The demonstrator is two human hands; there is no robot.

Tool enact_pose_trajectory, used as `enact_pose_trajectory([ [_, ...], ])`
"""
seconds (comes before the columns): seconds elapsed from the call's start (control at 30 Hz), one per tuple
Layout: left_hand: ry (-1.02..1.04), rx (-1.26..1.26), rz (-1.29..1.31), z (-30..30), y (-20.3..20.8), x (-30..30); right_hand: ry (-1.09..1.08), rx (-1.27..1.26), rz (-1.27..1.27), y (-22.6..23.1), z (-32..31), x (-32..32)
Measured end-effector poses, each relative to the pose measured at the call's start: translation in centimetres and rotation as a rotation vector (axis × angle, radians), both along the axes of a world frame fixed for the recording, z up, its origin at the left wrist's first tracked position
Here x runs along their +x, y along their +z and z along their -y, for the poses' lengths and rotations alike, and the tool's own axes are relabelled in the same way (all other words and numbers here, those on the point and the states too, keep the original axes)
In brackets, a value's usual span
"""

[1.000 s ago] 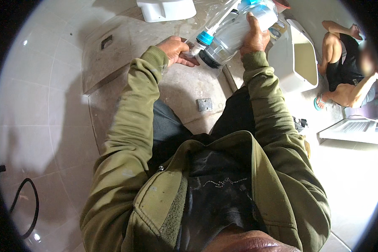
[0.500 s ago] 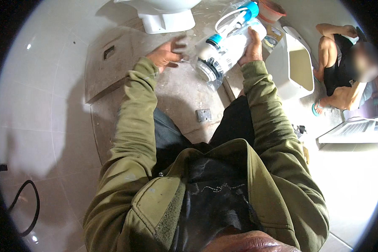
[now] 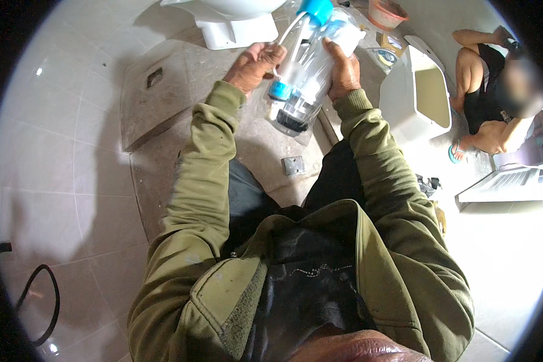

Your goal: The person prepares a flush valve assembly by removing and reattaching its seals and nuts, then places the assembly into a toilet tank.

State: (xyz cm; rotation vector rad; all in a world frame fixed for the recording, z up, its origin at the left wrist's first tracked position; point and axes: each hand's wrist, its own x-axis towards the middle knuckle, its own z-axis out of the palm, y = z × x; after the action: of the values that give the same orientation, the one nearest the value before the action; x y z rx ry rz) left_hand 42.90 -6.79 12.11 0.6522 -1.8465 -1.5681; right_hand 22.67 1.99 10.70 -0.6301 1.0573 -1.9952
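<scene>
- From where I stand, the step in hand looks like handling the bagged fitting point(image 3: 312, 78): both hands are at it, out past the person's legs, over the bare floor point(image 3: 238, 136).
- The right hand point(image 3: 344, 71) grasps its right side, thumb laid along the top, the other fingers mostly hidden.
- The left hand point(image 3: 254, 67) is at the opposite side with bent fingers, right by the thin white tube point(image 3: 288, 37); I can't tell whether they pinch the tube, catch the wrapping or just rest there.
- To my mind, the next move calls for a firm right grip, as the film looks slippery, and a surer left fingerhold; the tube could bend or snag if tugged.
- The fitting is a long, see-through cylinder, tilted, its blue cap point(image 3: 315, 11) at the far end and a black ring point(image 3: 291, 123) at the near one.
- A smaller blue collar point(image 3: 280, 90) shows low on its left; the clear film glares in the light.
- It sits nearer the person than the white toilet point(image 3: 236, 31), and left of the open white tank point(image 3: 413, 99).
</scene>
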Motion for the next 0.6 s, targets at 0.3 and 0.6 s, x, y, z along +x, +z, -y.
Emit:
enact_pose_trajectory([
  [0.3,-0.092,0.379,-0.119,-1.6,-0.9,-0.3,0.15,-0.012,-0.185,0.0,-1.3,2.4],
  [0.6,-0.196,0.526,-0.116,-1.5,-0.1,0.9,0.326,0.031,-0.136,-0.1,-1.2,1.6],
])
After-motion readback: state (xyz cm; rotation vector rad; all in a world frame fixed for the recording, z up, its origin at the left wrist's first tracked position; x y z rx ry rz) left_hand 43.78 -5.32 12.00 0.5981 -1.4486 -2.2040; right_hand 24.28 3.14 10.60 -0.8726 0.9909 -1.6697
